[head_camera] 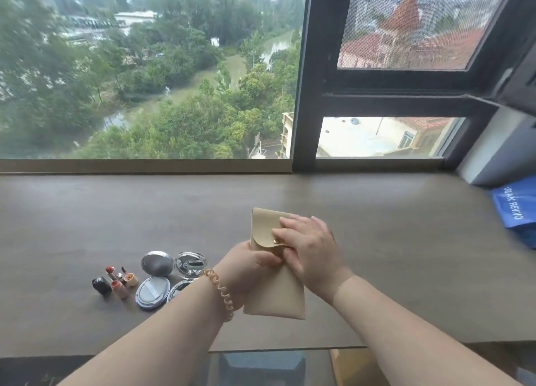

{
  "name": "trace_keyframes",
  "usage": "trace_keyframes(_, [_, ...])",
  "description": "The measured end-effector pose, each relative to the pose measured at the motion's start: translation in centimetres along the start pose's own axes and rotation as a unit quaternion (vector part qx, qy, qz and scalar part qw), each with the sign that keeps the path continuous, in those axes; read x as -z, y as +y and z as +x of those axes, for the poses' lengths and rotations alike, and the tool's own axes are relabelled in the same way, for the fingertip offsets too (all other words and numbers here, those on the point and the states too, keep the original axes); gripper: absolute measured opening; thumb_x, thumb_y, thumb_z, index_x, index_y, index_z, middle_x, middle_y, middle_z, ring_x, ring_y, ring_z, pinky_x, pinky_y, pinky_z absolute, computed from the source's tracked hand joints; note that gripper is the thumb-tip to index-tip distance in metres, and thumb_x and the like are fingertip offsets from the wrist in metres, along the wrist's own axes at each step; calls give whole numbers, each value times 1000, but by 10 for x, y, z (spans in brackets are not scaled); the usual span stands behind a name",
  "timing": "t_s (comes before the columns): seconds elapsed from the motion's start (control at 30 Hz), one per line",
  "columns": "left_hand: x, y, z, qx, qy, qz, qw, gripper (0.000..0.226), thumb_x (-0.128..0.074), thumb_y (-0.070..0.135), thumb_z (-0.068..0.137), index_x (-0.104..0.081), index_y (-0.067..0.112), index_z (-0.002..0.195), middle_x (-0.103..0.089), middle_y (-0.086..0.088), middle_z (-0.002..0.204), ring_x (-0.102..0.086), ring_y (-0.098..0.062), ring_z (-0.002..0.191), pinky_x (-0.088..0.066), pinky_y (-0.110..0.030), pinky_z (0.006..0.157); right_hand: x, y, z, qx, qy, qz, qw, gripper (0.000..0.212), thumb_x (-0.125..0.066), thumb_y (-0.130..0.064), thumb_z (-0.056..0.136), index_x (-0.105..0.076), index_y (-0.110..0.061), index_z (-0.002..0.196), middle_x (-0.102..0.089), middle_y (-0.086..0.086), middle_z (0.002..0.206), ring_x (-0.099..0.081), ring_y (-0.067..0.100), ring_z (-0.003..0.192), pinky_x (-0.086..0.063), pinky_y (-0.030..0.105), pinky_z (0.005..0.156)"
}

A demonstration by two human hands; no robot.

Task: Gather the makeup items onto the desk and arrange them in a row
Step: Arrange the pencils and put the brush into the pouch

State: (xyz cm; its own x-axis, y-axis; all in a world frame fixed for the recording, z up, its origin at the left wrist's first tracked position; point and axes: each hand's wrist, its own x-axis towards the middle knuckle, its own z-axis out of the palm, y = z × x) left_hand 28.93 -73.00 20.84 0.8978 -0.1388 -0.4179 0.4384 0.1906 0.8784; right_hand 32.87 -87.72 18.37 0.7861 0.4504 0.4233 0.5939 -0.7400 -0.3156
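Both hands hold a beige flap pouch (pixel 278 295) above the brown desk (pixel 406 255). My left hand (pixel 249 266), with a beaded bracelet at the wrist, grips its left side. My right hand (pixel 310 249) presses on the flap near the gold snap. To the left on the desk lie open silver compacts (pixel 156 263), a clear-lidded compact (pixel 190 264) and a white cushion compact (pixel 152 292). Beside them are open lipsticks (pixel 120 287) and a black cap (pixel 101 284). My left forearm hides part of one compact.
A blue bag (pixel 516 208) lies at the desk's far right, by the wall. A large window with a dark frame (pixel 307 95) runs along the back of the desk. The desk's front edge is just below my forearms.
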Motion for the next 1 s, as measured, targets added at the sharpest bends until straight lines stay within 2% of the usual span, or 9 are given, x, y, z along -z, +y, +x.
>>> trace_keyframes(0.13, [-5,11,-11,-29,-7,-5,1000,25,-53,-11,82,-68,6,92,-70,-13,80,-69,-23,65,-56,-31,58,17,-4,9,30,43,-8,999,29,-47,-32,82,-73,-23,93,-72,-1,106,-65,23,105,-25,40,99])
trace_keyframes(0.3, [-6,21,-23,-59,-7,9,998,21,-54,-10,82,-67,5,87,-70,-11,76,-69,-21,63,-55,-28,54,33,-15,17,56,72,-3,996,31,-44,-31,84,-74,-22,87,-74,-3,96,-67,20,97,-28,39,101])
trace_keyframes(0.4, [-4,23,-30,-68,-7,53,996,16,-65,-1,73,-67,4,88,-70,-15,83,-68,-25,70,-55,-31,61,55,-19,26,-24,90,93,991,32,-41,-29,90,-64,-17,72,-65,-2,67,-52,7,67,-36,40,94])
trace_keyframes(0.47, [-3,21,-34,-60,-15,62,996,28,-68,6,64,-67,2,92,-70,-16,85,-67,-28,74,-56,-35,67,70,-20,33,-73,90,153,981,36,-38,-34,91,-50,-17,62,-52,0,56,-43,16,66,-34,33,79])
trace_keyframes(0.6, [4,21,-41,-56,-35,77,995,31,-70,8,62,-68,1,92,-69,-17,86,-66,-31,76,-55,-41,73,82,-19,42,-143,54,213,965,36,-46,-36,94,-58,-10,72,-61,9,67,-54,26,67,-43,38,65])
trace_keyframes(0.73, [14,26,-49,-53,-63,106,991,29,-72,5,60,-69,1,89,-69,-17,85,-66,-29,73,-55,-39,73,84,-19,49,-239,60,259,934,33,-51,-33,93,-57,-7,73,-56,5,64,-50,22,62,-43,37,59])
trace_keyframes(0.93, [31,33,-60,-38,-130,159,978,45,-75,4,57,-65,-9,99,-65,-21,94,-64,-28,79,-51,-41,83,87,-28,54,-342,77,359,865,16,-57,-28,90,-65,-16,83,-64,1,81,-54,19,77,-43,31,68])
trace_keyframes(0.97, [32,34,-61,-38,-134,165,976,45,-76,4,56,-65,-9,99,-65,-21,95,-65,-27,79,-51,-41,83,88,-29,54,-341,70,324,880,10,-58,-28,89,-63,-19,89,-64,0,88,-55,20,84,-44,31,72])
trace_keyframes(1.0, [32,34,-61,-41,-135,167,976,43,-77,4,56,-67,-7,97,-66,-21,94,-65,-27,78,-51,-40,83,87,-28,53,-320,57,223,919,13,-59,-29,87,-60,-23,98,-63,-2,94,-54,20,90,-43,32,78])
